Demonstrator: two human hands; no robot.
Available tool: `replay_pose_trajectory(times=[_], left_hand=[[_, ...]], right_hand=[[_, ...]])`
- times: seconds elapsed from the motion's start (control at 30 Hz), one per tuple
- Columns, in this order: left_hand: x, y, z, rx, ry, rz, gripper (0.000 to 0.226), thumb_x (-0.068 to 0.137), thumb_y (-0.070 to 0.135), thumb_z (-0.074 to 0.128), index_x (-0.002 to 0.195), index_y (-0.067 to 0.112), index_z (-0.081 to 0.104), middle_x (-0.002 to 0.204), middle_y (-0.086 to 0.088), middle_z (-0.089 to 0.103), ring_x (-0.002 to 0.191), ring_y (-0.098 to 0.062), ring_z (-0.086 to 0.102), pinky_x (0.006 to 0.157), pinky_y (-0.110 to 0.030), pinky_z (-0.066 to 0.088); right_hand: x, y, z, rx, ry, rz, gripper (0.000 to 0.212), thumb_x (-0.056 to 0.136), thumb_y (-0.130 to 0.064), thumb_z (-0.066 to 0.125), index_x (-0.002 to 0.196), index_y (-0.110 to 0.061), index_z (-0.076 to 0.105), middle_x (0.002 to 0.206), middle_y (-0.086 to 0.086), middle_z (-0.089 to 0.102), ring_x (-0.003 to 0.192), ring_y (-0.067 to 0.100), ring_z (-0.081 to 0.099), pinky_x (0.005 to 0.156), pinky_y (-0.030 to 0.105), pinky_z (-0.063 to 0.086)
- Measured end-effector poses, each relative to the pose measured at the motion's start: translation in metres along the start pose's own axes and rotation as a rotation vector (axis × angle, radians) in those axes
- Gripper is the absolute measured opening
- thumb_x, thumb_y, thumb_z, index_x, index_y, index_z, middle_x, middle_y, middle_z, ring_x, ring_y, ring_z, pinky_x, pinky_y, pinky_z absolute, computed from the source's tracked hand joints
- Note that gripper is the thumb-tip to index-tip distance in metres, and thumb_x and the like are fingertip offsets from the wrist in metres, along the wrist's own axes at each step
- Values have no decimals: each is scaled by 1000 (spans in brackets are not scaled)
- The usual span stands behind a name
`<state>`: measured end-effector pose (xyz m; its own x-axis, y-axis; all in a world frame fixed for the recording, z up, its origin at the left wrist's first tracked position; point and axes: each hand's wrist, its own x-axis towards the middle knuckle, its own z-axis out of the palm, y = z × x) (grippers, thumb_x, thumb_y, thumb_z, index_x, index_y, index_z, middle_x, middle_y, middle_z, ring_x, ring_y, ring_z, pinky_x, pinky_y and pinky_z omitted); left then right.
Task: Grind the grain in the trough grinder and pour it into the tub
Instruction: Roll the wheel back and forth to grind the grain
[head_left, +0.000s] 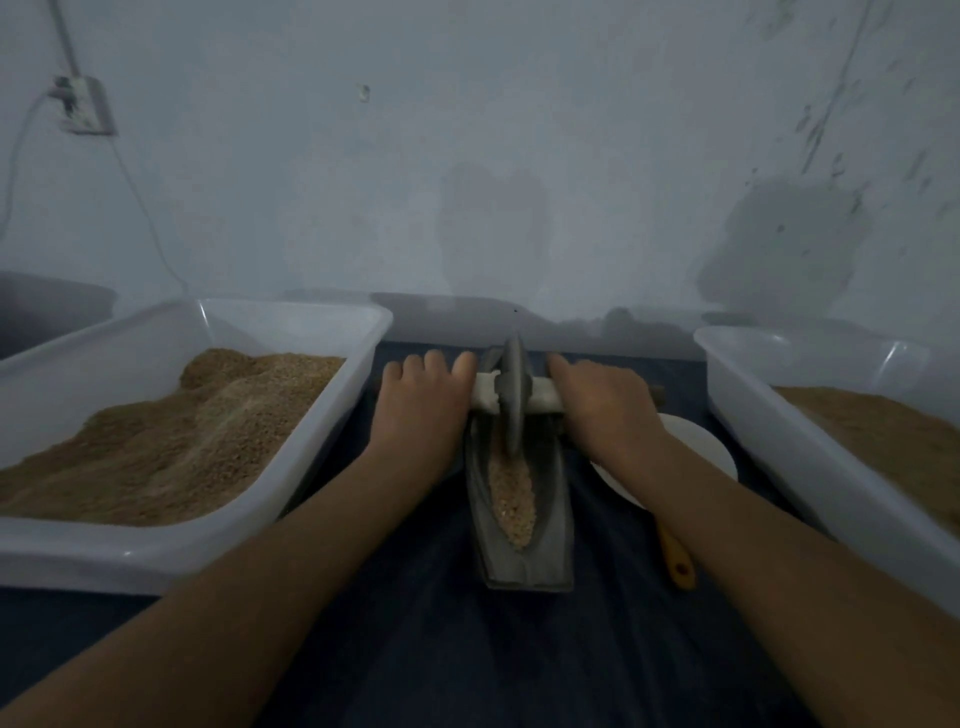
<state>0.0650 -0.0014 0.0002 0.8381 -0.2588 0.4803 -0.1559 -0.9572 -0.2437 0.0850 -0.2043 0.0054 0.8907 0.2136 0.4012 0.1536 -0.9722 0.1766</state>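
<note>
Both hands (421, 400) grip the axle (540, 397) over dark cloth (415, 623) (pale wall (467, 156) behind).

The right tub (831, 415) runs off the frame's right edge; the white plate (696, 447) and yellow-handled tool (675, 558) lie partly under the right forearm; the axle (540, 395) ends vanish beneath both hands.
</note>
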Motion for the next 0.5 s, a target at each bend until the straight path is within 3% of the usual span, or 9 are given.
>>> replay_pose_trajectory(times=[0.07,0.13,0.23,0.37,0.5], left_hand=[[-30,-1,-4,8,10,29,40,93,20,60,124,17,35,115,-9,52,103,-30,55,91,-42,45],[-59,-5,-8,15,44,77,39,91,18,59,122,17,36,114,-8,50,100,-30,53,87,-42,43],[-81,-10,-16,-3,63,132,43,85,17,60,120,18,35,110,-8,50,95,-29,53,81,-42,43],[-69,-7,-19,7,-4,92,45,89,18,63,123,20,33,114,-5,50,99,-28,55,83,-40,44],[-11,3,-11,43,-50,22,46,89,21,67,123,16,36,117,-10,55,106,-32,59,92,-43,48]], right_hand=[[-29,-1,-6,-68,117,-93,29,91,-20,57,119,-19,50,97,4,61,85,30,62,69,39,40],[-57,-5,-15,-87,256,-171,32,78,-8,52,108,-16,56,83,7,58,70,32,58,61,37,33],[-78,-6,-25,-131,364,-204,34,66,-4,55,98,-14,56,75,8,55,62,31,54,61,35,25],[-65,-7,-20,-96,242,-175,31,76,-5,52,106,-14,55,81,7,57,69,31,56,61,36,31],[-15,4,-2,30,-12,-68,34,91,-25,63,119,-19,45,106,6,59,95,32,62,77,43,47]])
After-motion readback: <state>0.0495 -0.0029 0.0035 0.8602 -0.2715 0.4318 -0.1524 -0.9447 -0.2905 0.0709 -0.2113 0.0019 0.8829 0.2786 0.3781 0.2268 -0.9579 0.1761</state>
